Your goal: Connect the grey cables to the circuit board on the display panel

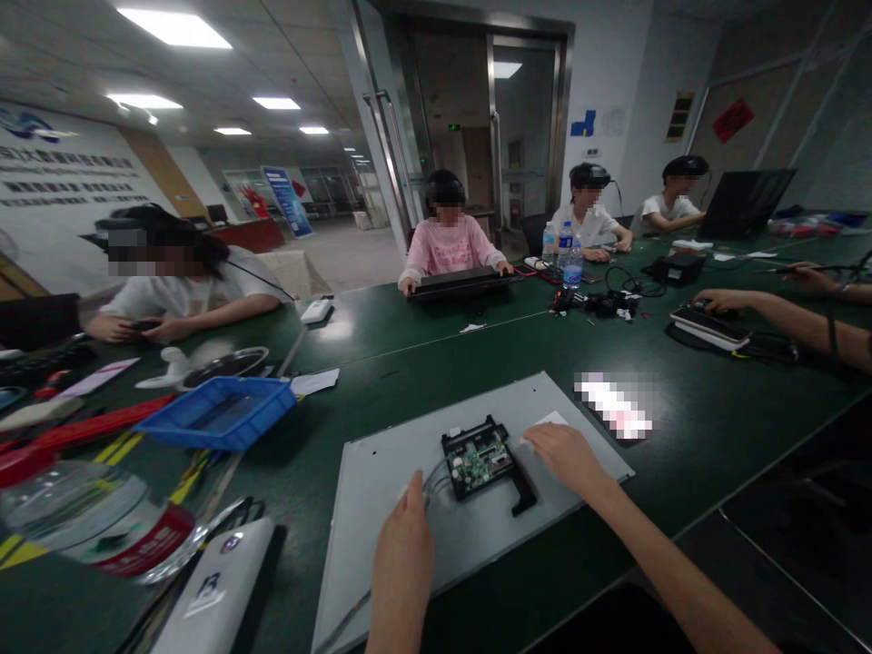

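A flat grey metal panel (381, 509) lies on the green table in front of me. Near its middle sits a black bracket (523, 490) with a green circuit board (480, 465) in it. Grey cables (436, 477) run from the board's left side and pass under my left hand (405, 545). That hand is closed just left of the bracket, a bit of white showing beside its fingers; its grip is mostly hidden. My right hand (562, 454) is at the panel's right part, fingers pinched at a thin white paper-like piece (551, 420).
On the left stand a blue tray (222, 413), a large water bottle (102, 518) and a white power bank (214, 590). A bright phone-like object (613, 406) lies beyond the panel. Other people sit around the table; a co-worker's hand (722, 302) is at right.
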`<state>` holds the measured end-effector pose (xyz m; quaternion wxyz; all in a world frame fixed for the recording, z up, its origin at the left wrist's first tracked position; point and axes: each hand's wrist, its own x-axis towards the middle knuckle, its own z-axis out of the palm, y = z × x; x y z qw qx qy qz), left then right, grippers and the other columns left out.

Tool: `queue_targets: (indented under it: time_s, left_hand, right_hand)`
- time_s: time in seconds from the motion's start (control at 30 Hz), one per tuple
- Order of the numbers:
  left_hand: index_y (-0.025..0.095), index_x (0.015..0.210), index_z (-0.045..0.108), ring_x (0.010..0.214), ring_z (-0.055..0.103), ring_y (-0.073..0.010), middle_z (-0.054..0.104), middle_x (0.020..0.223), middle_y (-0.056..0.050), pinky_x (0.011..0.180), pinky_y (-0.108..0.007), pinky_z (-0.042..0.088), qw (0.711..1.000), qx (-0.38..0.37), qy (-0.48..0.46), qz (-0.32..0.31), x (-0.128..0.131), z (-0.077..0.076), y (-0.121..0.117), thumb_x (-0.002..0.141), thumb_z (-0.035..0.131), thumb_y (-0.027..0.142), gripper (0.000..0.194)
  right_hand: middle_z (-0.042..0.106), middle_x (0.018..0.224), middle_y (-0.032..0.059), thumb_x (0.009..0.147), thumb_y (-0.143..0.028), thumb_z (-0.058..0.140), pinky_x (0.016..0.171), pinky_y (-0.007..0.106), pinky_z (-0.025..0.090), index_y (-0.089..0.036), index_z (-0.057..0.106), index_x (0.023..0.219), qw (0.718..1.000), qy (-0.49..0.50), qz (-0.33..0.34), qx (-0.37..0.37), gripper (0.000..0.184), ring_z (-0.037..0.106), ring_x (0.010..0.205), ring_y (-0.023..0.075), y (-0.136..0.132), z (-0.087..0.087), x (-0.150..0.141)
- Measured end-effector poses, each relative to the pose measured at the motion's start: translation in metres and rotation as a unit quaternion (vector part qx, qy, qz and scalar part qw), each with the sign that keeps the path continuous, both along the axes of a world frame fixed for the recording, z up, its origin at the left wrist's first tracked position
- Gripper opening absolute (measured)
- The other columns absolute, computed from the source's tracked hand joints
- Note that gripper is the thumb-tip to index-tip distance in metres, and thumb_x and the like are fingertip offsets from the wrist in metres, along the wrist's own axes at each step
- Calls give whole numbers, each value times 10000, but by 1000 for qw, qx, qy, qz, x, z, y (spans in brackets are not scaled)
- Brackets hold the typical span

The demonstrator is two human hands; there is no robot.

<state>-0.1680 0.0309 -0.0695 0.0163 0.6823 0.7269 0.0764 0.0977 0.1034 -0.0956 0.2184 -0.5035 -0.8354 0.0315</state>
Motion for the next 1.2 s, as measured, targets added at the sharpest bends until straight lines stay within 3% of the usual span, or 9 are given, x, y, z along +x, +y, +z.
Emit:
queue_targets:
  time_s: [0.17, 0.3, 0.4, 0.53, 0.7, 0.83, 0.93, 1.07, 1.2]
  left_hand:
    - [77, 1310, 414, 1192, 500, -206, 549, 1268, -141, 995, -325, 374, 988, 128, 88, 7, -16, 24, 4, 849, 265, 9, 489]
    - [93, 1276, 478, 1219, 469, -229, 564, 1262, -111, 995, -375, 370, 989, 74, 131, -4, -27, 17, 9, 835, 245, -15, 511]
    - [114, 1303, 451, 1218, 467, -250, 558, 1271, -115, 996, -449, 353, 990, 26, 139, 12, -31, 4, 9, 863, 268, 32, 484]
    - [128, 1356, 377, 1249, 431, -250, 522, 1306, -134, 1020, -495, 308, 991, 16, 124, 41, -31, -7, 8, 883, 327, 112, 476]
    - [152, 1357, 371, 1249, 426, -252, 506, 1323, -132, 1022, -526, 287, 994, 12, 94, 51, -30, -9, 7, 885, 347, 147, 473]
    - [140, 1355, 375, 1226, 451, -257, 512, 1312, -147, 1027, -537, 276, 996, 27, 71, 55, -30, -7, 5, 890, 352, 174, 466]
    - [134, 1331, 413, 1239, 439, -261, 502, 1324, -144, 1018, -522, 301, 995, 43, 67, 51, -31, -4, 3, 891, 358, 182, 446]
    - [173, 1255, 506, 1254, 426, -237, 505, 1334, -103, 1033, -495, 295, 996, 51, 73, 27, -32, -1, 1, 880, 346, 121, 410]
    - [192, 1197, 559, 1245, 440, -221, 554, 1287, -73, 1040, -474, 298, 995, 44, 82, 21, -34, 1, 0, 881, 321, 85, 411]
  right_hand:
    - [641, 1147, 107, 867, -81, 397, 976, 359, 409, -135, 629, 1112, 998, 1, -51, 34, 342, 567, 1088, 219, -1, -14, 31]
    - [631, 1164, 118, 828, -50, 386, 1011, 383, 390, -109, 619, 1137, 998, 7, -67, 6, 391, 543, 1130, 223, -7, -27, 44]
    - [589, 1229, 120, 806, -47, 375, 1032, 394, 372, -113, 576, 1200, 996, 50, -70, 0, 447, 503, 1180, 215, -8, -22, 42]
    - [611, 1200, 88, 853, -126, 377, 1023, 365, 380, -157, 593, 1181, 992, 122, -18, -27, 394, 537, 1130, 189, 3, 3, 16]
    - [639, 1159, 75, 859, -222, 470, 974, 329, 404, -192, 619, 1152, 987, 119, 98, -42, 331, 561, 1086, 190, 38, 28, -47]
    - [668, 1105, 65, 850, -272, 521, 916, 295, 425, -212, 657, 1084, 983, 65, 164, -56, 276, 585, 1038, 187, 62, 28, -87]
    - [685, 1058, 63, 844, -284, 540, 856, 278, 443, -214, 673, 1046, 984, 17, 159, -76, 252, 608, 974, 186, 71, 21, -104]
    - [695, 1026, 68, 846, -260, 534, 829, 282, 448, -212, 680, 1033, 987, 3, 138, -78, 242, 625, 914, 194, 73, 14, -115]
    - [687, 1050, 66, 871, -218, 486, 861, 282, 433, -218, 669, 1057, 990, 4, 117, -73, 261, 609, 976, 198, 73, 16, -107]
